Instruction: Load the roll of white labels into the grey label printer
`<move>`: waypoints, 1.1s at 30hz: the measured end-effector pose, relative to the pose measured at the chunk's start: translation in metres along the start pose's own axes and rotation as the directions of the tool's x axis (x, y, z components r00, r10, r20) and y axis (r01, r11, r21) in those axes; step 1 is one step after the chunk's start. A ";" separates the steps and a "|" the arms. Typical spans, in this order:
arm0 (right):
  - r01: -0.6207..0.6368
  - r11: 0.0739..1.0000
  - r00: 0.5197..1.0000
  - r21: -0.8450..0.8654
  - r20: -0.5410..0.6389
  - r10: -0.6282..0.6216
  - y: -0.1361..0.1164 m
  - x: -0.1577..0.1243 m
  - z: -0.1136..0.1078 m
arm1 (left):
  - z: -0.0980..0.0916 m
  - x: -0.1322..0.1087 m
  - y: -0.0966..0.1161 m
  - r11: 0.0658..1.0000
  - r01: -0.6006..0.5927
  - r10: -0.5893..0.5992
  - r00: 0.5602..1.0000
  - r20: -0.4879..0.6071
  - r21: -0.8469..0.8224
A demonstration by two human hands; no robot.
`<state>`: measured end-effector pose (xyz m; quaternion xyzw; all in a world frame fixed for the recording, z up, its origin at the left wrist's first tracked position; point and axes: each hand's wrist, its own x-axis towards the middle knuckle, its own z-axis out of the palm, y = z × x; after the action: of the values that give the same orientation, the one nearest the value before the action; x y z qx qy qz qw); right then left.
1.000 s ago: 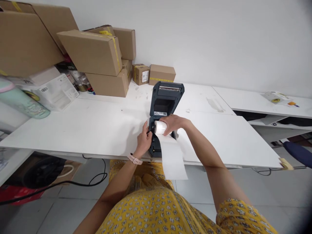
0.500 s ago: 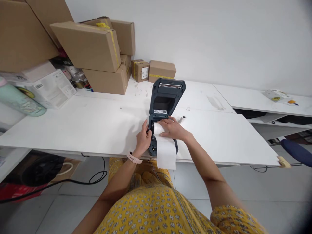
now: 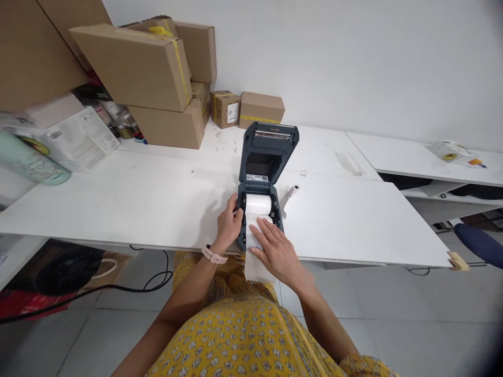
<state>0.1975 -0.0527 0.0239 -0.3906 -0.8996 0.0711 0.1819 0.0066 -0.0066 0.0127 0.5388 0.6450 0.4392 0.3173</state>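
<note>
A dark label printer (image 3: 268, 157) stands open near the front of the white table (image 3: 157, 204), its lid tipped back. A white paper roll (image 3: 258, 204) lies in its bay, and a strip of paper (image 3: 253, 264) runs out over the table's front edge. My left hand (image 3: 229, 222) grips the printer's left side, fingers curled round it. My right hand (image 3: 275, 251) lies flat, fingers stretched out, pressing the paper strip down at the printer's front.
Cardboard boxes (image 3: 133, 68) are stacked at the back left, with a white carton (image 3: 74, 139) and a green bottle (image 3: 27, 165) beside them. Two small boxes (image 3: 247, 107) stand by the wall. A lower desk (image 3: 432, 162) lies to the right. Cables (image 3: 118, 290) run under the table.
The roll went from my right hand down into the printer's bay. My right hand let go of it and slid toward me, flat onto the paper strip. My left hand stayed.
</note>
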 end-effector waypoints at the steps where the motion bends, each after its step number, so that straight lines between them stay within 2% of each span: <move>1: -0.001 1.000 1.000 0.007 -0.001 0.001 -0.001 -0.001 0.000 | 0.000 0.000 0.000 1.000 0.002 -0.002 1.000 0.000 -0.004; 16: -0.008 0.999 1.000 0.035 0.001 0.007 -0.003 -0.009 -0.003 | 0.005 0.002 -0.009 0.990 0.032 -0.033 0.999 -0.005 -0.137; 21: -0.022 0.994 1.000 0.108 0.021 0.020 -0.006 -0.013 -0.007 | 0.007 -0.027 -0.005 0.944 0.146 -0.137 0.989 0.053 -0.297; 24: -0.030 0.958 0.999 0.284 0.028 0.023 -0.002 -0.012 -0.022 | 0.009 -0.050 -0.003 0.914 0.126 -0.091 0.990 0.110 -0.386; 25: -0.045 0.931 0.999 0.363 -0.007 0.051 0.003 -0.008 -0.031 | 0.009 -0.055 -0.003 0.901 0.130 -0.083 0.988 0.129 -0.413; 26: -0.066 0.901 0.990 0.429 -0.086 0.114 0.009 -0.001 -0.040 | 0.009 -0.059 -0.003 0.888 0.140 -0.082 0.985 0.149 -0.437; 27: -0.089 0.871 0.961 0.483 -0.189 0.203 0.018 0.010 -0.051 | 0.009 -0.060 -0.003 0.877 0.156 -0.087 0.982 0.168 -0.455; 28: -0.108 0.855 0.886 0.507 -0.341 0.314 0.028 0.025 -0.062 | 0.009 -0.061 -0.004 0.867 0.171 -0.093 0.978 0.186 -0.469; 29: -0.121 0.855 0.776 0.505 -0.488 0.398 0.041 0.044 -0.072 | 0.009 -0.060 -0.004 0.860 0.181 -0.096 0.975 0.199 -0.477; 30: -0.104 0.857 0.712 0.505 -0.564 0.419 0.055 0.066 -0.082 | 0.009 -0.058 -0.004 0.856 0.186 -0.096 0.974 0.205 -0.483; 31: -0.049 0.852 0.686 0.522 -0.602 0.408 0.069 0.090 -0.091 | 0.009 -0.057 -0.004 0.853 0.189 -0.097 0.974 0.207 -0.487; 32: -0.004 0.824 0.691 0.567 -0.594 0.412 0.083 0.115 -0.099 | 0.009 -0.056 -0.005 0.850 0.191 -0.102 0.974 0.203 -0.491; 33: 0.026 0.784 0.719 0.620 -0.557 0.417 0.095 0.140 -0.105 | 0.008 -0.055 -0.005 0.847 0.196 -0.110 0.974 0.197 -0.495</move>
<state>0.2143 0.1128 0.1328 -0.4111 -0.6555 0.2208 0.5938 0.0241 -0.0588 0.0013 0.4160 0.5184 0.5226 0.5340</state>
